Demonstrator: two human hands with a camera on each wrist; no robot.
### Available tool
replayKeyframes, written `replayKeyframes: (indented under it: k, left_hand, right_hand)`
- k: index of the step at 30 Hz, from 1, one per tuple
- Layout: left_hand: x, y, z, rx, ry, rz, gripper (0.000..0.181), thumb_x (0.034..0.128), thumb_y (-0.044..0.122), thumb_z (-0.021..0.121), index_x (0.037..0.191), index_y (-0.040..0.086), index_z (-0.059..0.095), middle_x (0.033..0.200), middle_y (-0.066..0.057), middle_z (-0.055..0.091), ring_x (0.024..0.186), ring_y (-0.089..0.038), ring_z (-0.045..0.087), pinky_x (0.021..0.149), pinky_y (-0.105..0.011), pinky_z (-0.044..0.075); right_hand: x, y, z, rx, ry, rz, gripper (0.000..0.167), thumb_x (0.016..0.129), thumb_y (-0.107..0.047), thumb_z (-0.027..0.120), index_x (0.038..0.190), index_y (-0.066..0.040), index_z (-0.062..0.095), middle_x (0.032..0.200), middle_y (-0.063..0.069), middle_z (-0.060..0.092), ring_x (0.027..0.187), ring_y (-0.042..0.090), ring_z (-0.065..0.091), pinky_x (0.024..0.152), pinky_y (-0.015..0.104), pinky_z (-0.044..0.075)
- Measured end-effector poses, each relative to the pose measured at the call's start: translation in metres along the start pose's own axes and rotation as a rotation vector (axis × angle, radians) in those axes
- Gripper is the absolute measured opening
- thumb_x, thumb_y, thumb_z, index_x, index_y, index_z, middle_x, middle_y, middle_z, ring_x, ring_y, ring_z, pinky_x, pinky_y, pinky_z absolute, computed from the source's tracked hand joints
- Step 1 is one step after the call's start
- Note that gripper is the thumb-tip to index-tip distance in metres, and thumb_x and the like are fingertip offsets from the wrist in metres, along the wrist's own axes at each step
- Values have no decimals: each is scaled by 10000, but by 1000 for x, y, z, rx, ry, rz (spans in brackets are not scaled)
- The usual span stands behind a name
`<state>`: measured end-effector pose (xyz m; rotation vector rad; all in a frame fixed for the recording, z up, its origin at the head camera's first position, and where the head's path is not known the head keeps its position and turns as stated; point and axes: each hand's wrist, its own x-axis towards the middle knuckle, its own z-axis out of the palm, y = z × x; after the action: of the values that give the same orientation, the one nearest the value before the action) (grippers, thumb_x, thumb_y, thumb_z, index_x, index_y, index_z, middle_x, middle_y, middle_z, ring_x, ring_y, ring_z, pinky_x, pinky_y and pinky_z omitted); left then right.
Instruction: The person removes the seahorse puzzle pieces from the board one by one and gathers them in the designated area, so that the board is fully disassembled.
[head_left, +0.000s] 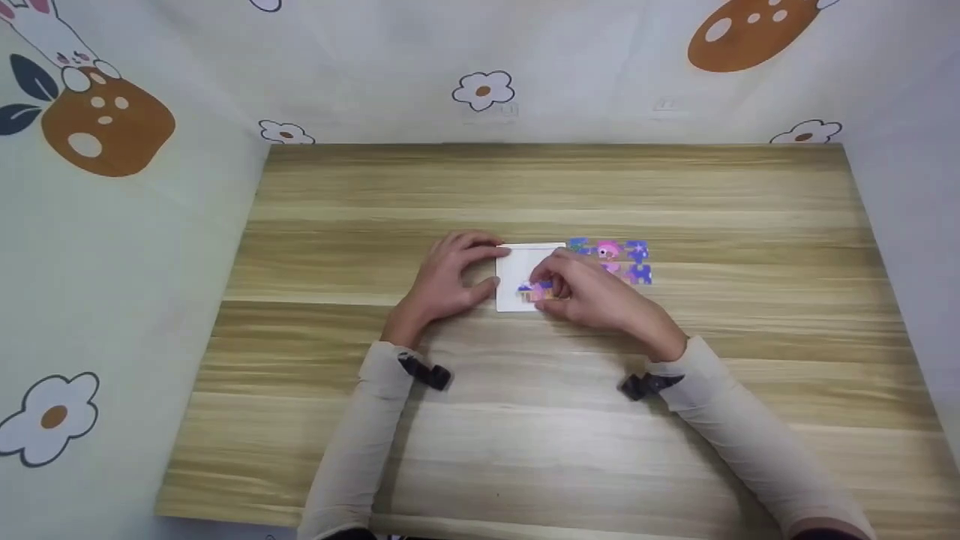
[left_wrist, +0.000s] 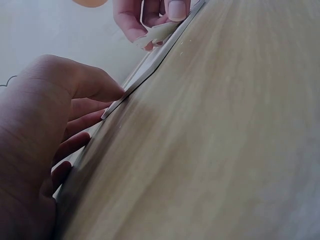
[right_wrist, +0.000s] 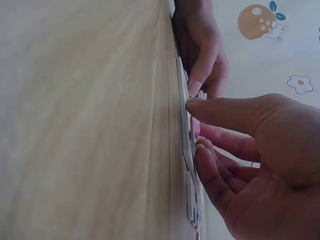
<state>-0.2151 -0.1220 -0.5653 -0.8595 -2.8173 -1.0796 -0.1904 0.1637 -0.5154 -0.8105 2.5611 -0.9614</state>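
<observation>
A white square puzzle tray (head_left: 514,270) lies flat on the table in the head view. My left hand (head_left: 450,276) rests at its left edge, index fingertip by the upper corner and thumb against the side; the left wrist view shows that thumb (left_wrist: 100,85) touching the rim. Over the tray's lower right part, my right hand (head_left: 589,291) pinches a purple, pink and yellow jigsaw puzzle piece (head_left: 534,292) between thumb and fingers. The right hand hides part of that piece, and whether it touches the tray floor I cannot tell.
Several blue and pink jigsaw pieces (head_left: 640,274) lie just right of the tray, partly covered by the right hand. They rest on a wood-grain table (head_left: 480,420). A patterned wall covering (head_left: 375,75) stands along the table's back and left sides.
</observation>
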Motion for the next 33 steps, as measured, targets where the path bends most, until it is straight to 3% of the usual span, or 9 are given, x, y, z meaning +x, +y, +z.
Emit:
replayKeyframes:
  k: [10,28,33]
  left_hand:
    - [-1,-3,2,6,12,13,465,941,390,743,1398,306,741,1508,56,640,1452,-207,503,1226,-535,336]
    - [-1,-2,2,12,6,12,475,943,400,718,1408,308,734,1521,71,630,1468,-207,491,1228,-532,325]
    - [0,-2,2,19,10,17,475,943,401,718,1409,307,733,1514,71,634,1464,-201,495,1226,-525,330]
  right_hand:
    - [2,0,3,-29,-3,6,245,987,-237,808,1171,-113,706,1028,41,649,908,186,609,799,331,518]
    - [1,3,3,-1,-21,-34,174,1081,-233,676,1201,-120,730,1083,41,670,948,186,626,844,339,525]
    - [1,4,3,12,-23,-31,155,1026,-158,729,1175,-118,731,1078,39,671,942,171,633,829,322,540]
